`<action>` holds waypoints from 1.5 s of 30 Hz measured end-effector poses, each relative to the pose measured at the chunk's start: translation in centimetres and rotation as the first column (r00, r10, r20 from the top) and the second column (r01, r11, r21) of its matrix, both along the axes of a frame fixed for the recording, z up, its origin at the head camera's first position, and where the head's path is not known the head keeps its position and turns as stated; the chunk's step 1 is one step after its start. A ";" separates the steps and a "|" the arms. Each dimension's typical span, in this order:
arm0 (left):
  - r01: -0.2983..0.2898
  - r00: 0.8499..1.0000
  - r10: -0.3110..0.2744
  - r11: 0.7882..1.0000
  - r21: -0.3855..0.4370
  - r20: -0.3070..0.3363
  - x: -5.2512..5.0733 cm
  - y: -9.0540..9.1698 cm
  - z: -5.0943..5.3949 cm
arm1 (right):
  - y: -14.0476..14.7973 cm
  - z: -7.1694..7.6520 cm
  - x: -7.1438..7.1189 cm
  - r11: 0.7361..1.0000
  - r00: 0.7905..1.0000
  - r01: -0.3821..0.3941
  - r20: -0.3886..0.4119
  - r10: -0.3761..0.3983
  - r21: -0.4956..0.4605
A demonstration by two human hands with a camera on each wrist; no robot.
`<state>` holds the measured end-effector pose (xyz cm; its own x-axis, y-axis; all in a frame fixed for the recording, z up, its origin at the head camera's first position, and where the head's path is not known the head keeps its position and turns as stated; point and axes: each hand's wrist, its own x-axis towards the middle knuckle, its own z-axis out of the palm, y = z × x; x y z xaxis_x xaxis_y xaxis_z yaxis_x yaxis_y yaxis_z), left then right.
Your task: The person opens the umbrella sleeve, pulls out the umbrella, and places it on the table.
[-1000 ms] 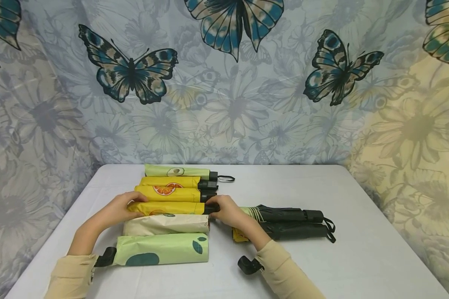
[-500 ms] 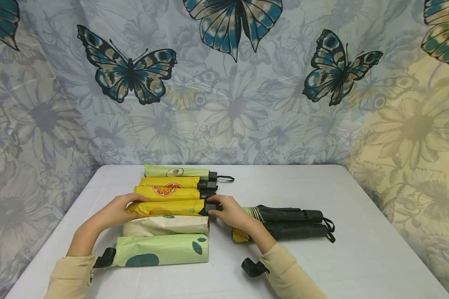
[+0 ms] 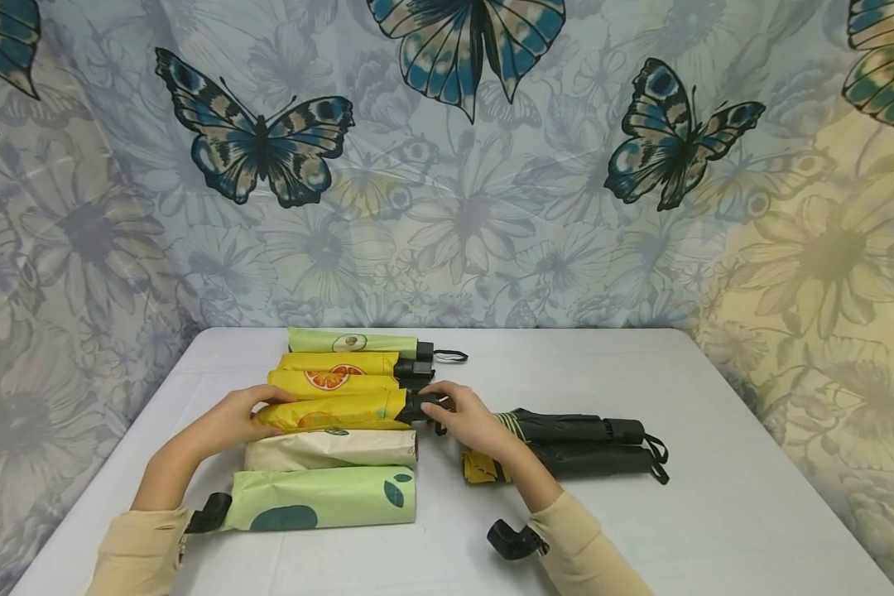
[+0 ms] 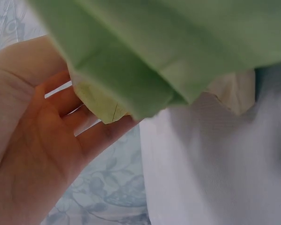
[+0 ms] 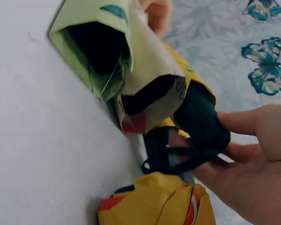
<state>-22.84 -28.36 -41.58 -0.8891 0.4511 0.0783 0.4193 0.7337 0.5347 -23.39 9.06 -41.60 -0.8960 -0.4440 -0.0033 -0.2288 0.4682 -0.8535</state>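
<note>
In the head view my left hand (image 3: 233,418) holds the left end of a yellow folding umbrella (image 3: 335,411) with orange-slice print. At its other end my right hand (image 3: 468,422) pinches the black handle (image 5: 201,119), whose wrist loop hangs down in the right wrist view. This handle end is raised a little. In front lie a cream umbrella sleeve (image 3: 320,452) and a light green sleeve (image 3: 358,500), with dark open ends in the right wrist view. Green fabric (image 4: 131,61) hides much of the left fingertips in the left wrist view.
Behind lie two more yellow umbrellas (image 3: 290,384) and a green avocado-print one (image 3: 372,342). Two black-bodied umbrellas (image 3: 581,460) lie to the right, beyond the right forearm. A curved black hook (image 3: 512,540) shows beside the right cuff, another (image 3: 210,513) by the left.
My right hand has moved slightly up and to the right, lifting the handle end of the yellow umbrella. The left hand keeps its place at the other end.
</note>
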 end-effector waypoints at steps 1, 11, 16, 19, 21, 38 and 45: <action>0.001 1.000 -0.001 1.000 0.000 0.006 0.0 0.0 0.0 | 0.0 0.0 0.0 1.000 1.000 0.005 0.019 -0.005 -0.028; -0.001 0.999 0.000 1.000 0.019 0.042 -0.1 0.0 -0.1 | -0.1 0.2 0.6 0.992 0.994 0.093 0.068 -0.088 -0.082; 0.005 0.999 -0.005 1.000 0.017 0.038 -0.2 -0.1 -0.3 | 0.1 0.3 0.7 0.984 0.989 0.132 0.089 -0.122 -0.123; 0.008 0.999 -0.009 1.000 0.013 0.036 -0.2 -0.1 -0.3 | 0.4 0.3 0.7 0.981 0.985 0.151 0.099 -0.139 -0.124; 0.008 0.999 -0.009 1.000 0.013 0.038 -0.2 -0.1 -0.4 | 0.7 0.3 0.6 0.980 0.983 0.164 0.101 -0.153 -0.116; -0.012 0.996 0.009 0.999 0.032 0.089 -0.1 -0.1 -0.4 | 3.1 0.6 0.7 0.933 0.941 0.305 0.212 -0.264 -0.193; -0.018 0.996 0.017 1.000 0.010 0.092 -0.1 0.0 -0.5 | 4.5 0.9 0.8 0.914 0.932 0.333 0.230 -0.282 -0.230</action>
